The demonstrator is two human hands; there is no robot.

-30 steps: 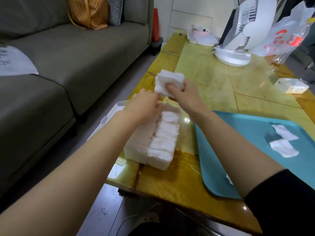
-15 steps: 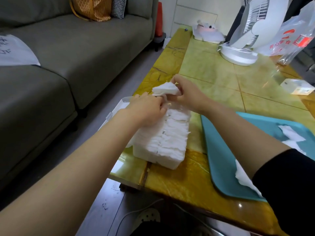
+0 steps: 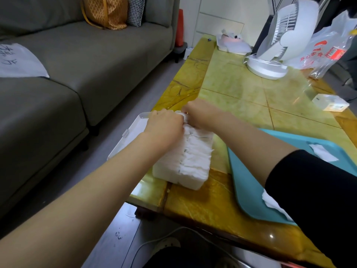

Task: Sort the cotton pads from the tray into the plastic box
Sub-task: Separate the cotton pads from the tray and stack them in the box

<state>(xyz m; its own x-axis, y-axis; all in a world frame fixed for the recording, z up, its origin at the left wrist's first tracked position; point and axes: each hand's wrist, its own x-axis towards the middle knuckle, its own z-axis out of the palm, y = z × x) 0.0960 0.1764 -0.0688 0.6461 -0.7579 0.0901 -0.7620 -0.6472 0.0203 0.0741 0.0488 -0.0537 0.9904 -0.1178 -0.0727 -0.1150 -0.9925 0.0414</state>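
Clear plastic box (image 3: 178, 177) near the left edge of the table (image 3: 231, 89), packed full with rows of white cotton pads (image 3: 196, 151) standing on their edges. Lid (image 3: 131, 136) flipped open, lying flat just left of the box and sticking out past the table edge.

Both hands at the far end of the box, touching each other. Right hand (image 3: 201, 115) curled tight around a small bunch of pads (image 3: 183, 116), holding it down on top of the rows at that far end. Left hand (image 3: 164, 126) bent over the far left corner of the box, knuckles up, fingers tucked down out of sight among the pads. Cannot tell if holding any or only pushing.

Just right of the box, a blue-green tray (image 3: 249, 180), flat on the table, close but not touching. On the tray, one loose pad (image 3: 323, 152) well right of the box, and another pad (image 3: 270, 203) at the tray's near end, partly hidden by a black sleeve (image 3: 309, 190).

Far behind the box, a white fan (image 3: 280, 45) with a see-through shopping bag (image 3: 324, 53) beside it. Far right of the box, a small white packet (image 3: 331, 102). Left of the box, across a strip of floor, a grey sofa (image 3: 96, 64) with a sheet of paper (image 3: 19, 62) and an orange bag (image 3: 106, 12) on it.
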